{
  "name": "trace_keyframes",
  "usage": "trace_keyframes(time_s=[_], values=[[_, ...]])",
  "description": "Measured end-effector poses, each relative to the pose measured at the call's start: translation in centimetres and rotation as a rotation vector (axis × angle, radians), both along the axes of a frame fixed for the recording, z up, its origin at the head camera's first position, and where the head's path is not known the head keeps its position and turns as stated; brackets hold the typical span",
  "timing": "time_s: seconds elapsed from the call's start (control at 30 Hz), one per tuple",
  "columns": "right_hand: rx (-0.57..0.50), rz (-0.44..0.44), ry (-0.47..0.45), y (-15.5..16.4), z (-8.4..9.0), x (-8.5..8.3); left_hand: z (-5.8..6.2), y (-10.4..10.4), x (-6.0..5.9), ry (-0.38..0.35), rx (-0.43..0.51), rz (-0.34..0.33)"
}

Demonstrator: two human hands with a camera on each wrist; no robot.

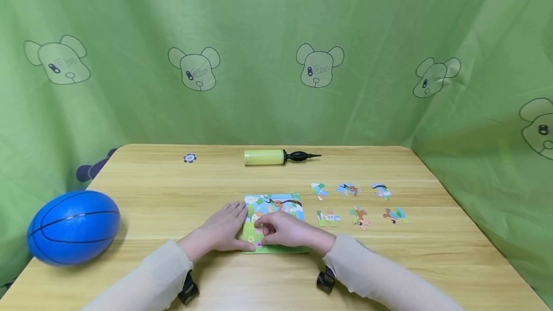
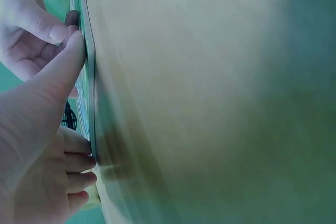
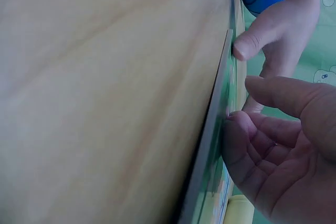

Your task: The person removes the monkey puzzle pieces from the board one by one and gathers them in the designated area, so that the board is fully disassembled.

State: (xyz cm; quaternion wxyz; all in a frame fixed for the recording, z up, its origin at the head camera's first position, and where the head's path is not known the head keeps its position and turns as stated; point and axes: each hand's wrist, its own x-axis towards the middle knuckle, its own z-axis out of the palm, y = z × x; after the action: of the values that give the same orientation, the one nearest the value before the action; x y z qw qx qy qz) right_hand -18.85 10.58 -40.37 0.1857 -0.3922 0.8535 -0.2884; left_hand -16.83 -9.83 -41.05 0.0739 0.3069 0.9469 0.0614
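A flat picture puzzle board (image 1: 276,248) with a bird on a branch, sky and flowers lies near the table's front. My left hand (image 1: 224,227) rests along its left side, fingers extended, the thumb at the lower left corner. Over the board's middle, my right hand (image 1: 282,229) has bent fingers whose tips touch the surface; in the right wrist view the thumb (image 3: 278,93) stands apart from them. No piece shows between them. Right of the board lie several loose jigsaw pieces in two rows, among them a house piece (image 1: 328,218) and a brown animal piece (image 1: 360,218).
A blue ball (image 1: 73,228) with black lines sits at the table's left edge. Toward the back lie a yellow hand pump (image 1: 264,157) with a black nozzle and a round chip (image 1: 189,158). A green curtain (image 1: 259,109) surrounds the wooden table (image 1: 151,191).
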Motion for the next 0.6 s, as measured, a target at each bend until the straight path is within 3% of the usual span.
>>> trace_keyframes(time_s=[0.23, 0.43, 0.6], values=[[0.065, -0.014, 0.014, -0.32, 0.12, 0.02, 0.19, -0.14, 0.19, -0.025, -0.003, -0.015], [0.148, -0.023, 0.084, -0.6, 0.0, 0.12, 0.31, -0.18, 0.27, -0.04, -0.006, -0.016], [0.125, -0.029, 0.103, -0.66, 0.02, 0.21, 0.37, -0.15, 0.32, -0.031, -0.005, -0.017]])
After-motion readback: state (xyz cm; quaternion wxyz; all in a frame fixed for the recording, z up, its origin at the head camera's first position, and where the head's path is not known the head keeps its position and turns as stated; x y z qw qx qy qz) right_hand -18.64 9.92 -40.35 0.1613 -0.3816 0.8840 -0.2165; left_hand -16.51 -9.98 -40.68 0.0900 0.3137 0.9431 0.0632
